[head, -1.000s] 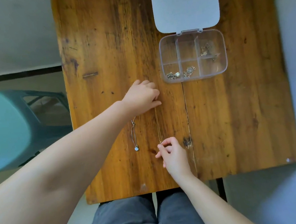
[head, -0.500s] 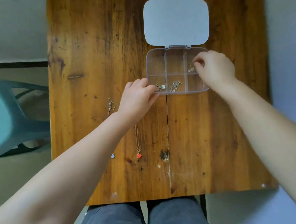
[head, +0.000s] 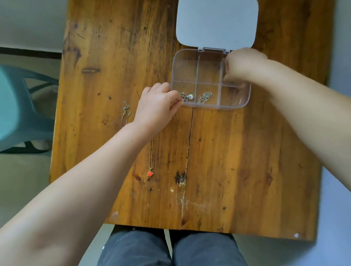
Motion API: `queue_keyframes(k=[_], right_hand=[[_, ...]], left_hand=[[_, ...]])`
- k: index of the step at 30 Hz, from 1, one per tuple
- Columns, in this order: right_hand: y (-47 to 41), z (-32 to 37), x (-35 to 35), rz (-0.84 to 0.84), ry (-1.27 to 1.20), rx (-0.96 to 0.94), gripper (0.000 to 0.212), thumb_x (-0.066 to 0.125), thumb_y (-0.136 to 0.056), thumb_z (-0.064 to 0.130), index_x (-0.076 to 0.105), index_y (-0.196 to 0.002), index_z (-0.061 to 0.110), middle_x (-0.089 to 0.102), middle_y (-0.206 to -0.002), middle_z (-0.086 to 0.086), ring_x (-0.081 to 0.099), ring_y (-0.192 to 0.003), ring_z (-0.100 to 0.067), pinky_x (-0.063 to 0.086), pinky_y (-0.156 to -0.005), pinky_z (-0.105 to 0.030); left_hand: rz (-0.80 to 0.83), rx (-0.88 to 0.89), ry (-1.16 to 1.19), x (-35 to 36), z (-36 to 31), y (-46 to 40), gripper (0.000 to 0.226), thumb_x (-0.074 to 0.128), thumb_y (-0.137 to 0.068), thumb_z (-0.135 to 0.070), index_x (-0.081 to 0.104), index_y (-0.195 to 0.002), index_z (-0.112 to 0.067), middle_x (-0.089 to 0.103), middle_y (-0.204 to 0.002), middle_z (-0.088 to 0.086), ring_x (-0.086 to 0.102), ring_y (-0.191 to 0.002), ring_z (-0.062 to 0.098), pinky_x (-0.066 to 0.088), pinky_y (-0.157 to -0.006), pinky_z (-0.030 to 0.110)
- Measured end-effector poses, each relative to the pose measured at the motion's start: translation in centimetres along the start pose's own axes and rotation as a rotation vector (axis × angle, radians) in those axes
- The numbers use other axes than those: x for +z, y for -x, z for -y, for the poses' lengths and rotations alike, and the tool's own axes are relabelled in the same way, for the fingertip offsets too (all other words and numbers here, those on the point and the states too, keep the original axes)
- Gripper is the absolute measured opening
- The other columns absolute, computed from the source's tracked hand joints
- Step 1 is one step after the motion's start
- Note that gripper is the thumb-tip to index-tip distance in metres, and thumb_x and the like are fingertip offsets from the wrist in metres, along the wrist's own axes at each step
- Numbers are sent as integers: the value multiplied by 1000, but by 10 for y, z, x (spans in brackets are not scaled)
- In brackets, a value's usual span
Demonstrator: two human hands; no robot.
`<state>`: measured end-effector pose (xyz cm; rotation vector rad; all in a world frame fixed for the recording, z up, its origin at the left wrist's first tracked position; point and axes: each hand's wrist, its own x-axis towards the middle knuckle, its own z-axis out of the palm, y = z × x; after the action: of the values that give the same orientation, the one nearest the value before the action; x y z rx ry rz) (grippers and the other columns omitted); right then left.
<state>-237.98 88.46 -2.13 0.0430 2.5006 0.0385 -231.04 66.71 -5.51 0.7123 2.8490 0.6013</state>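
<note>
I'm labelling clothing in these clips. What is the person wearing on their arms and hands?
Nothing shows on them: the left arm and right arm are bare as far up as the picture reaches, with no sleeve edge in view. The left hand and right hand have no gloves, and no ring, watch or bracelet is visible.

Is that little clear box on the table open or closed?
Open. The box has its white lid flipped back flat on the table, leaving the compartments uncovered.

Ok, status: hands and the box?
Left hand grips compartment box at near corner. Right hand curled in far-right compartment, grasp hidden. Red-pendant necklace lies clear on table.
</note>
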Motion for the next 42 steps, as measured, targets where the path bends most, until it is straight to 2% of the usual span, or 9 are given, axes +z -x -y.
queue_keyframes(k=[4,8,11,13,18,22,27,34,42], right_hand=[[38,-13,-9,-95,-530,-100,10,60,-84,11,61,-74,10,69,-63,-1,64,-50,-8,52,-52,-20],[95,-8,-7,-39,-1023,-353,2,63,-89,17,62,-88,19,72,-75,2,64,-59,-4,48,-50,-16],[126,-5,7,-66,-1214,-381,9,60,-90,19,67,-96,17,73,-81,-2,66,-68,-10,50,-55,-17],[143,-6,21,-92,-1385,-317,9,61,-88,22,70,-93,21,72,-79,-1,65,-66,-10,49,-52,-15],[179,12,78,16,-1864,-102,8,66,-80,14,71,-84,19,68,-75,-1,60,-64,-8,48,-49,-16],[201,60,128,87,-1668,92,17,63,-87,7,71,-85,22,67,-74,2,60,-62,-8,51,-57,-17],[206,127,176,-196,-1153,132,12,59,-91,14,67,-98,21,62,-95,10,60,-82,0,49,-73,-7],[200,161,215,-221,-1019,157,22,53,-95,18,60,-116,16,59,-108,5,56,-86,0,43,-73,-5],[178,135,168,-200,-939,150,28,54,-93,28,53,-119,17,60,-85,9,58,-72,-5,49,-63,-18]], left_hand=[[-13,-23,19,-6,-8,0,27,59,-90,-21,61,-114,-8,59,-99,15,52,-97,34,40,-81,41],[100,42,495,-22,-44,-9,48,58,-89,-10,43,-135,-11,51,-134,10,45,-126,21,37,-102,29],[310,21,702,-35,-65,-11,9,54,-93,-20,62,-97,-21,66,-99,-7,58,-92,5,48,-84,28],[422,-37,771,-43,-57,-8,25,51,-95,-31,65,-80,-16,68,-78,-6,50,-64,6,43,-63,28],[642,-156,826,-55,-3,2,44,49,-93,-43,57,-74,-5,57,-68,0,53,-70,14,45,-80,33],[667,-251,716,-46,25,2,39,54,-90,-45,53,-59,-21,49,-56,-5,46,-58,11,41,-67,26],[622,-79,374,-27,27,-4,36,59,-89,-40,48,-61,-19,47,-60,-6,43,-55,10,34,-50,23],[444,361,62,5,17,3,25,59,-89,-33,54,-77,-11,53,-86,5,46,-87,24,37,-72,34],[258,386,29,12,27,12,22,58,-91,-26,58,-103,-7,57,-110,12,50,-101,30,45,-81,42]])
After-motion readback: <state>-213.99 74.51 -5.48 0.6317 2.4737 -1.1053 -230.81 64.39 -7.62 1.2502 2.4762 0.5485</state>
